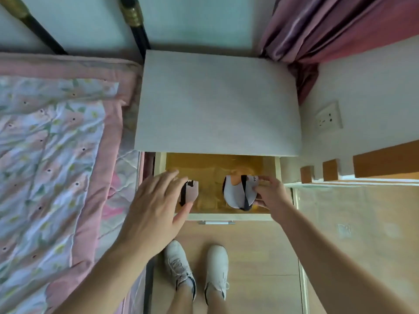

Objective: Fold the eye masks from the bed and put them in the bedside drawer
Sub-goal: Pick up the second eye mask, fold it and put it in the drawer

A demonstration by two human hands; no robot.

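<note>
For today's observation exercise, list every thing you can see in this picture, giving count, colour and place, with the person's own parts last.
pink mask: 1, pink with black strap, folded, left side of drawer
white mask: 1, white with black strap, folded, right side of drawer
drawer: 1, cream with yellowish floor, pulled open under the nightstand
nightstand: 1, light grey top, beside the bed
bed: 1, pink floral quilt, left
curtain: 1, pink-purple, top right
socket: 1, white, right wall
shoes: 2, white, on the floor
left hand: 1, fingers straight, over the pink mask
right hand: 1, pinching the white mask
</note>
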